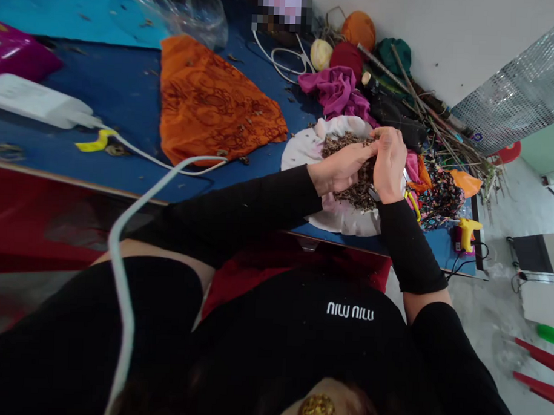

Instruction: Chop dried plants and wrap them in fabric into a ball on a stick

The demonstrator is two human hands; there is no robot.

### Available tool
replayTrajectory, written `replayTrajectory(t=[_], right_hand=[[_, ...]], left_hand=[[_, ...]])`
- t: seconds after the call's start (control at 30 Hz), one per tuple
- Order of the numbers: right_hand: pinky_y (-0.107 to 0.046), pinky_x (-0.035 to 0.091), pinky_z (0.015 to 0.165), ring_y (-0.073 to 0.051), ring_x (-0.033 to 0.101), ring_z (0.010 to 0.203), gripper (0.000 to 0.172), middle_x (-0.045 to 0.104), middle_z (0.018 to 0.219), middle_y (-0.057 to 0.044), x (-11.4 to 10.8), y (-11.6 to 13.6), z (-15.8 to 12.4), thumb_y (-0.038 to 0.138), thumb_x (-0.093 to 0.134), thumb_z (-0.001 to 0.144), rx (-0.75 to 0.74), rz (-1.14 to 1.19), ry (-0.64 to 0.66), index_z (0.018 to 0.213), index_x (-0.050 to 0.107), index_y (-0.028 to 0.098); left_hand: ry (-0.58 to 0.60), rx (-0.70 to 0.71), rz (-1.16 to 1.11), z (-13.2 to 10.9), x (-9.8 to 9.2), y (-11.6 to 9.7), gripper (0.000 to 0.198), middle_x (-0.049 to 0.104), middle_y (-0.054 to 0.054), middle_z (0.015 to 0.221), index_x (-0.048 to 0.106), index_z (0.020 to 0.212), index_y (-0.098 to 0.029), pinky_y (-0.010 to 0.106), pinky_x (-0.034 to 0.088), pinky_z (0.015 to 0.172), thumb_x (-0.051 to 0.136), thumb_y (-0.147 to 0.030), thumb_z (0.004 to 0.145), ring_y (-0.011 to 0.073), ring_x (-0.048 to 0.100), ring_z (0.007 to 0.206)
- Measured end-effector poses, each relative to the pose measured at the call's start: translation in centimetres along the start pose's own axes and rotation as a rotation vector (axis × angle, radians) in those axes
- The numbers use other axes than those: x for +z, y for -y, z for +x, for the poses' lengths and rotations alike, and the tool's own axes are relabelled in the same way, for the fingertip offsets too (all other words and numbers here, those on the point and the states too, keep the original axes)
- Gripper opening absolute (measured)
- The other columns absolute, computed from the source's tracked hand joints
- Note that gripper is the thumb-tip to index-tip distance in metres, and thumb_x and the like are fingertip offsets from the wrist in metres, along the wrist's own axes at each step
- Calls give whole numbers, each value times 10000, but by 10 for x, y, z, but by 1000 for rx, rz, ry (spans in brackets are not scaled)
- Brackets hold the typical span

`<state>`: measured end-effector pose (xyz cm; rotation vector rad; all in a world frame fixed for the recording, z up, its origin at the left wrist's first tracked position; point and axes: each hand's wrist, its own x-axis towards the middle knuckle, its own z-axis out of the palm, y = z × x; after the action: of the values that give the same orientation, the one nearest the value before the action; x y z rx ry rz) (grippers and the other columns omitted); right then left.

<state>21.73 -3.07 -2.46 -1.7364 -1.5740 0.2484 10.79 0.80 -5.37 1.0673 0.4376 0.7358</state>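
A round white cloth [301, 149] lies spread on the blue table, with a heap of dried brown plant bits [357, 189] on it. My left hand [344, 167] reaches in over the heap, its fingers pressed together and pointing to the right. My right hand [390, 166] is curled beside it, its fingers bent inward. The fingertips of both hands meet above the heap. Whatever is between them, if anything, is too small and hidden to make out. An orange patterned cloth [212, 102] lies on the table to the left of the white cloth.
A white power strip [39, 102] and its cable [124, 287] run across the left. Purple cloth [338, 91], wrapped balls [358, 32] and dry stalks [437, 119] are piled behind my hands. A yellow glue gun [467, 232] sits at the table's right edge.
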Motion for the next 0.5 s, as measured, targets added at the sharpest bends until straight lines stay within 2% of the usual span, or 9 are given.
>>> replayTrajectory(t=[0.1, 0.17, 0.27, 0.33, 0.37, 0.4, 0.5], right_hand=[[-416, 397, 1222, -202, 523, 1406, 849, 615, 1436, -78, -20, -3, 0, 874, 115, 943, -100, 111, -35, 1333, 572, 274], [-411, 421, 1214, -196, 560, 1401, 740, 615, 1444, -54, -40, -10, -8, 836, 273, 974, -125, 194, -89, 1356, 598, 292], [-456, 498, 1112, -215, 679, 1135, 359, 728, 1154, -40, -71, -25, -36, 573, 561, 991, -37, 170, -109, 1121, 723, 280], [-462, 534, 1026, -213, 666, 922, 176, 717, 957, -19, -86, -37, -63, 437, 663, 930, 19, 69, -14, 976, 734, 283], [-463, 542, 993, -219, 651, 885, 129, 697, 924, -17, -91, -43, -77, 393, 709, 882, 26, -6, 44, 952, 726, 287], [-463, 546, 967, -233, 647, 892, 160, 687, 943, -24, -93, -49, -91, 360, 749, 827, 25, -88, 88, 968, 715, 291], [-463, 553, 889, -291, 655, 941, 456, 673, 1043, -74, -90, -64, -123, 314, 806, 697, 8, -303, 182, 1130, 668, 293]], left_hand=[[23, -32, 15, 7, -10, -3, 490, 791, 112, 1008, 722, 1051, -205, 428, 636, 858, 540, -658, 1011, 293, 759, 1030], [50, -60, 35, 10, -17, -9, 508, 780, 127, 1096, 712, 1064, -205, 428, 634, 867, 475, -654, 1042, 293, 757, 1073], [35, -80, 55, 12, -24, -19, 669, 762, 146, 1141, 708, 1144, -182, 455, 623, 888, 361, -743, 1038, 314, 739, 1145], [8, -78, 80, 10, -27, -26, 784, 764, 150, 1136, 709, 1217, -174, 484, 609, 905, 306, -812, 1007, 326, 728, 1162], [-1, -77, 98, 10, -29, -29, 811, 767, 150, 1142, 710, 1242, -179, 496, 604, 912, 305, -835, 992, 331, 725, 1166], [-6, -75, 121, 9, -30, -31, 819, 771, 149, 1150, 717, 1254, -190, 502, 602, 914, 320, -851, 978, 336, 725, 1167], [-5, -59, 200, 8, -34, -32, 779, 782, 146, 1188, 739, 1251, -232, 511, 612, 903, 409, -866, 939, 358, 727, 1179]])
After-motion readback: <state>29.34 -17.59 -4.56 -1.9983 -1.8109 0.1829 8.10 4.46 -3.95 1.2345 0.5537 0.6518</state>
